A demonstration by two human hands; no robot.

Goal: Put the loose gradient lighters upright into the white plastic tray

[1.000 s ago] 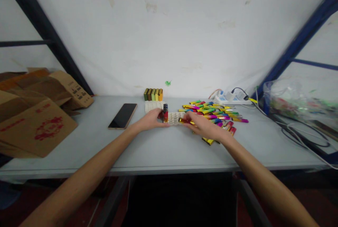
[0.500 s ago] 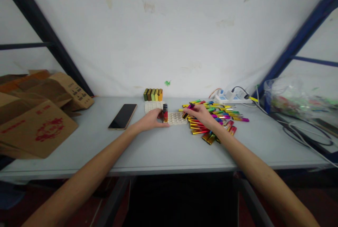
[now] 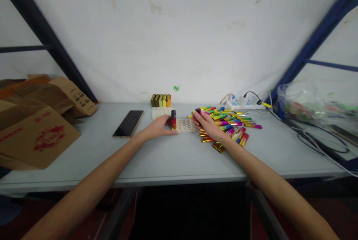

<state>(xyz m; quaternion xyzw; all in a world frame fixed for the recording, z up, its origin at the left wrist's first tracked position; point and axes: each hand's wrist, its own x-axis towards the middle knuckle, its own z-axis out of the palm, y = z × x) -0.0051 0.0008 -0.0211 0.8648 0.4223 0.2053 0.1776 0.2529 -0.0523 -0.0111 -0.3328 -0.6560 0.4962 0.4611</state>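
Observation:
My left hand (image 3: 160,126) grips the left end of a white tray (image 3: 185,125) with rows of small pockets, thumb along its front edge. A short row of red-and-gold lighters (image 3: 173,121) with dark tops stands upright in that end, beside my fingers. At the tray's right end, my right hand (image 3: 206,123) is closed around a dark-topped lighter (image 3: 198,111), held upright; its lower part is hidden by the fingers. Right beside this hand spreads a pile of shiny, many-coloured lighters (image 3: 233,123) lying flat.
Behind the left hand lies another white tray (image 3: 162,112), with a block of upright lighters (image 3: 160,100) near the wall. A phone (image 3: 128,123) lies to the left, then cardboard boxes (image 3: 41,135). A power strip (image 3: 244,103), cables and plastic bags (image 3: 310,100) are at the right.
My right hand has turned the lighter from tilted to upright and brought it down at the tray's right end. My left hand stays on the tray.

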